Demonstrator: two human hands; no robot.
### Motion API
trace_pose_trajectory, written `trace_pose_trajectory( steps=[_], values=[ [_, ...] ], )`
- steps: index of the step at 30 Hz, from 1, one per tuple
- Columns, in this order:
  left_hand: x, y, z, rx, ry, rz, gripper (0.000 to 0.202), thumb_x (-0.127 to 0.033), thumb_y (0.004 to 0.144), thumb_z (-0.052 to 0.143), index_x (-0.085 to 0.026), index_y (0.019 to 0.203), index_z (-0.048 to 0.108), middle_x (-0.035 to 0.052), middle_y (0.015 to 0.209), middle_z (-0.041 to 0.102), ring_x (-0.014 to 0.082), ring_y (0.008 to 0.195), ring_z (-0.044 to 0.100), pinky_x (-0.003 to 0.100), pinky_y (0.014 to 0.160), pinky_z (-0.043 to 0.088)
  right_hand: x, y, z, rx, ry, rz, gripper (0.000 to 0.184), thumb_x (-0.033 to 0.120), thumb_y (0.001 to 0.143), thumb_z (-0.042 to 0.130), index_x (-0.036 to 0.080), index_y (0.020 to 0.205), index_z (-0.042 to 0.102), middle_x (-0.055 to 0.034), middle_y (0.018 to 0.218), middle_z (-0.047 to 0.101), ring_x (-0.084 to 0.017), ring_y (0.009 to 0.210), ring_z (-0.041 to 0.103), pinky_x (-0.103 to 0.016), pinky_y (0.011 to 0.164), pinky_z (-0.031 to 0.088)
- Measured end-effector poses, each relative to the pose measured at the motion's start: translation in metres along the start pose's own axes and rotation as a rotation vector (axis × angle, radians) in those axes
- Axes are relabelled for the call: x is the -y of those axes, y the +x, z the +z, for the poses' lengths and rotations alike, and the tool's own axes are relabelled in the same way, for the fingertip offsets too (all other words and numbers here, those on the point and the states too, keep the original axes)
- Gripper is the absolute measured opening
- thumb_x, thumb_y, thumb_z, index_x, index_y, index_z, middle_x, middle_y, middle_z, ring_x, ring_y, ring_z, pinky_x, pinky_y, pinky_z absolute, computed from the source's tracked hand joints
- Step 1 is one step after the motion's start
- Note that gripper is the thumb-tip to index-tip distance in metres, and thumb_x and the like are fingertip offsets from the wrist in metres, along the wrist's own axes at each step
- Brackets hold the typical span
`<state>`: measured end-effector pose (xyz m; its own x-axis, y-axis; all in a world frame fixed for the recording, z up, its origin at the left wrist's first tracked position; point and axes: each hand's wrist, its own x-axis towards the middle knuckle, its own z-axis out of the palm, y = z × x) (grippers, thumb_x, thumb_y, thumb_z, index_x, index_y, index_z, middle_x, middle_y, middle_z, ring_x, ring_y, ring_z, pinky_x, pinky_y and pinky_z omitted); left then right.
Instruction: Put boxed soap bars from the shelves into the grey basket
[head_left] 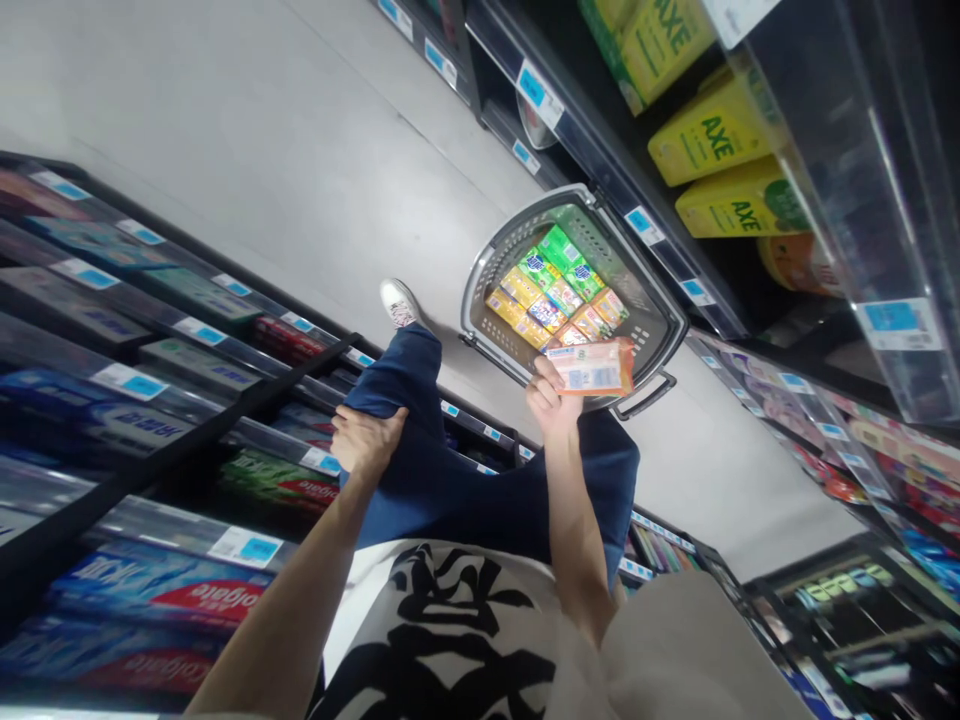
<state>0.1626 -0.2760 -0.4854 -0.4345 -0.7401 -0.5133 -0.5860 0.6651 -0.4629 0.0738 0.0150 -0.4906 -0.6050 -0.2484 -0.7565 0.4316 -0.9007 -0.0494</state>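
Note:
My right hand (553, 402) grips an orange-and-white packet (597, 368) with a printed label, fingers and thumb closed on its left end. The packet is over the near rim of a grey shopping basket (486, 262), hiding part of it. Inside the basket, green packs (562, 250), yellow packs (517, 300) and orange packs (600, 312) lie side by side in rows. On my bent left knee rests my left hand (367, 436), holding no item, its thumb apart and its fingers draped over the jeans (420, 400).
Shelves of Colgate toothpaste boxes (150, 590) run close along my left. To the right, a shelf holds yellow AXE packs (716, 140) above the basket. A basket handle (646, 396) sticks out at the near right. Grey floor (225, 120) stretches ahead.

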Motion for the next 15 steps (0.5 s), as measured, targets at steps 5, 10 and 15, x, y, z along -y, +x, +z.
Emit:
trace_pose_trajectory(
  steps=[5,10,15],
  values=[
    [-0.0013,0.0003,-0.0019,0.014,0.001,0.001,0.097,-0.073,0.08,0.071,0.004,0.135,0.049,0.0336,0.123,0.065,0.0466,0.108,0.07,0.054,0.092,0.056,0.0012,0.0072,0.0049,-0.431,-0.63,-0.376,0.043,0.066,0.099,0.051,0.024,0.102,0.049,0.0049,0.073,0.05,-0.007,0.044,0.036,-0.019,0.042,0.034],
    [-0.0017,-0.0005,-0.0055,0.034,-0.028,0.013,0.101,-0.079,0.082,0.063,0.005,0.136,0.048,0.0364,0.125,0.063,0.0487,0.109,0.069,0.056,0.093,0.056,0.0029,0.0043,0.0053,-0.569,-1.356,-0.866,0.044,0.062,0.101,0.045,0.02,0.107,0.055,-0.0088,0.101,0.064,-0.019,0.089,0.065,-0.033,0.082,0.055],
    [-0.0009,0.0004,-0.0039,0.031,-0.043,0.005,0.107,-0.085,0.079,0.058,0.004,0.137,0.049,0.0366,0.126,0.064,0.0492,0.108,0.069,0.056,0.094,0.056,0.0048,0.0021,0.0014,-0.561,-1.467,-0.922,0.041,0.057,0.104,0.042,0.018,0.109,0.056,-0.0105,0.098,0.065,-0.02,0.086,0.066,-0.033,0.079,0.054]
  ],
)
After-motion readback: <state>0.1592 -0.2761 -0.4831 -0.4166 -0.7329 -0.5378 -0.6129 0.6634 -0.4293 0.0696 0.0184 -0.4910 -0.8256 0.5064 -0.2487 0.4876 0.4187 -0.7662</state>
